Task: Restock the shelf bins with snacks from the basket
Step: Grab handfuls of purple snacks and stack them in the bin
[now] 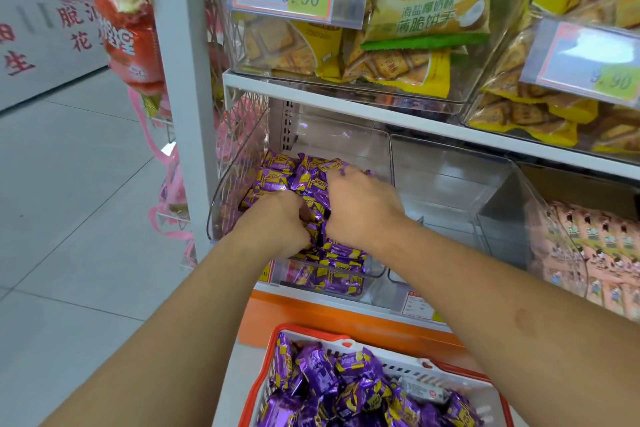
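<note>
A clear plastic shelf bin (221,191) on the lower shelf holds a heap of purple-and-yellow snack packets (277,173). Both my hands are inside it, on top of the heap. My left hand (277,218) has its fingers curled down into the packets. Beside it, my right hand (360,204) lies over the pile with its fingers curled among the wrappers. Below, an orange-and-white basket (311,334) stands in front of the shelf, filled with more of the same purple packets (346,388).
A clear bin (450,191) to the right of the purple one looks bare inside. Further right is a bin of pink packets (595,253). The shelf above carries bins of yellow cracker bags (391,66) with price tags. Grey tiled floor lies to the left.
</note>
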`<state>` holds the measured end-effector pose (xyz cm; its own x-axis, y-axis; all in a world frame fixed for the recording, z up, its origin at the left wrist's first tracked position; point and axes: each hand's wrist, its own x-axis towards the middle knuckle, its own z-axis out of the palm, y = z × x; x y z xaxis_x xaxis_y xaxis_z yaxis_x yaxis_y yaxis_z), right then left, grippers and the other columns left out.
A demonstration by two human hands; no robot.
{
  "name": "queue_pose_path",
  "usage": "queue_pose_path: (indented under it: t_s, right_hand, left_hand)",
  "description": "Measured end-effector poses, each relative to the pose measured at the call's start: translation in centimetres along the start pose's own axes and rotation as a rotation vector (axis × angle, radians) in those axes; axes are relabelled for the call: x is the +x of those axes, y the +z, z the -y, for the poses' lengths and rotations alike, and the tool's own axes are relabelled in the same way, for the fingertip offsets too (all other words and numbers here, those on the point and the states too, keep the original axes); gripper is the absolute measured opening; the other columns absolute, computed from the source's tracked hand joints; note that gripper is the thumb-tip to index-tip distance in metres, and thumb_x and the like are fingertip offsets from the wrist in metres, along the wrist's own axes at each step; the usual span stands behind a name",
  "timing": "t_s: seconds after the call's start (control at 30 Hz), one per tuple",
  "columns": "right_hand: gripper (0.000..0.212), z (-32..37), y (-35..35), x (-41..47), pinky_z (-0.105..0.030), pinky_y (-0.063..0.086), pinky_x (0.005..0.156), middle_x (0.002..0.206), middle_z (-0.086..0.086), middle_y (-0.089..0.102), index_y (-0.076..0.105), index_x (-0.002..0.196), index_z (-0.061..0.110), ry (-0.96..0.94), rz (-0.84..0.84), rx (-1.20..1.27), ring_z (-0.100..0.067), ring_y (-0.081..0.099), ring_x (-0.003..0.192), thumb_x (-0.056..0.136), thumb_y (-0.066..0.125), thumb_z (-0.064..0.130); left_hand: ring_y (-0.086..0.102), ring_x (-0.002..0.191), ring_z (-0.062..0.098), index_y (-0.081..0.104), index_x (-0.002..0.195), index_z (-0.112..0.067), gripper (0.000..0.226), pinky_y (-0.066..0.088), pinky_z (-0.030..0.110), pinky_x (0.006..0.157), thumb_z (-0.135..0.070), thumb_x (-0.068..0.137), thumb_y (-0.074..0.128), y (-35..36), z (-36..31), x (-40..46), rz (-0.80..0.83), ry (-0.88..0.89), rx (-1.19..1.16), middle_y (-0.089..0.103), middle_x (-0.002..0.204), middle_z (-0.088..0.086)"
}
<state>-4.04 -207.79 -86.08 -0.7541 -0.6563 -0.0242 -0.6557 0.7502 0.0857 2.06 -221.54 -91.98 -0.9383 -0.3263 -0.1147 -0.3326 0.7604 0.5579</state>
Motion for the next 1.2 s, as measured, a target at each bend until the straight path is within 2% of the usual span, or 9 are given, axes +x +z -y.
queue_pose_path:
  t_s: [0.13, 0.27, 0.43, 0.57, 0.67, 0.77, 0.9, 1.07, 1.2]
  right_hand:
    - [0.072, 0.3, 1.6, 1.7, -0.044, 0.048, 0.085, 0.135, -0.022, 0.052, 0.037, 0.143, 0.008, 0.165, 0.032, -0.003, -0.039, 0.054, 0.123, 0.09, 0.07, 0.046]
    - [0.078, 0.9, 1.8, 2.3, -0.042, 0.045, 0.075, 0.134, -0.022, 0.053, 0.034, 0.145, 0.004, 0.17, 0.051, 0.073, -0.039, 0.058, 0.121, 0.082, 0.079, 0.02]
    - [0.027, -0.2, -0.4, 1.5, -0.033, 0.047, 0.066, 0.095, -0.006, 0.065, 0.06, 0.103, 0.014, 0.185, -0.016, 0.456, -0.028, 0.061, 0.086, 0.081, 0.068, 0.027]
    - [0.029, -0.6, -2.0, 1.6, -0.032, 0.044, 0.058, 0.066, -0.002, 0.056, 0.069, 0.092, 0.013, 0.238, 0.125, 0.824, -0.024, 0.058, 0.063, 0.095, 0.06, 0.041]
    - [0.044, -0.9, -2.0, 1.1, -0.034, 0.045, 0.057, 0.074, -0.005, 0.056, 0.063, 0.102, 0.018, 0.289, 0.216, 1.043, -0.025, 0.057, 0.059, 0.102, 0.048, 0.059]
    - [0.024, -0.9, -1.8, 0.5, -0.032, 0.038, 0.051, 0.082, -0.009, 0.059, 0.06, 0.095, 0.013, 0.257, 0.263, 1.325, -0.026, 0.058, 0.06, 0.104, 0.056, 0.035]
    - [0.017, -0.6, -1.1, 0.3, -0.031, 0.043, 0.051, 0.078, -0.008, 0.061, 0.061, 0.091, 0.017, 0.163, 0.237, 1.214, -0.021, 0.061, 0.057, 0.094, 0.069, 0.002]
    - [0.02, -0.2, -0.4, 0.7, -0.034, 0.05, 0.058, 0.076, -0.004, 0.065, 0.064, 0.076, 0.016, 0.14, 0.292, 1.137, -0.022, 0.063, 0.076, 0.084, 0.082, 0.02]
    - [0.032, 0.0, -0.1, 0.6, -0.036, 0.049, 0.064, 0.09, -0.007, 0.077, 0.066, 0.105, 0.021, 0.14, 0.184, 1.095, -0.018, 0.069, 0.077, 0.08, 0.086, 0.022]
  left_hand:
    - [0.068, 0.092, 0.022, 0.078, 0.102, -0.023, 0.036, 0.059, 0.034, 0.082, -0.005, 0.08, 0.057, -0.4, -0.6, -0.5, -0.081, -0.019, -0.096, 0.075, 0.092, 0.002]
    - [0.067, 0.089, 0.017, 0.076, 0.095, -0.024, 0.027, 0.051, 0.024, 0.075, -0.006, 0.085, 0.057, -1.0, -0.9, -0.9, -0.151, -0.033, -0.192, 0.071, 0.082, -0.007]
    - [0.061, 0.082, 0.001, 0.062, 0.114, -0.033, 0.038, 0.04, 0.007, 0.069, -0.01, 0.085, 0.071, -1.8, -0.3, -1.0, -0.16, 0.074, -0.303, 0.064, 0.098, -0.015]
    - [0.068, 0.088, 0.01, 0.065, 0.13, -0.028, 0.054, 0.055, 0.03, 0.087, -0.036, 0.081, 0.085, -2.6, -0.6, -1.7, -0.091, 0.125, -0.478, 0.068, 0.101, -0.012]
    - [0.072, 0.081, 0.024, 0.068, 0.114, -0.015, 0.025, 0.063, 0.041, 0.082, -0.022, 0.092, 0.078, -3.6, -1.4, -3.1, -0.042, 0.026, -0.691, 0.071, 0.091, 0.008]
    - [0.074, 0.079, 0.026, 0.069, 0.098, -0.01, 0.007, 0.062, 0.049, 0.087, -0.016, 0.097, 0.071, -4.4, -1.3, -4.0, -0.008, -0.046, -0.774, 0.075, 0.092, 0.02]
    - [0.075, 0.078, 0.026, 0.061, 0.124, 0.004, 0.032, 0.063, 0.041, 0.079, -0.018, 0.102, 0.065, -5.1, -0.4, -4.2, 0.06, -0.143, -0.857, 0.075, 0.088, 0.018]
    - [0.067, 0.073, 0.022, 0.065, 0.114, -0.003, 0.029, 0.062, 0.041, 0.074, -0.025, 0.097, 0.072, -5.1, 0.3, -4.2, -0.123, -0.127, -0.804, 0.071, 0.085, 0.005]
    - [0.069, 0.085, 0.021, 0.069, 0.1, -0.012, 0.021, 0.052, 0.033, 0.077, -0.03, 0.092, 0.077, -5.0, 0.4, -4.2, -0.182, -0.054, -0.649, 0.075, 0.095, 0.004]
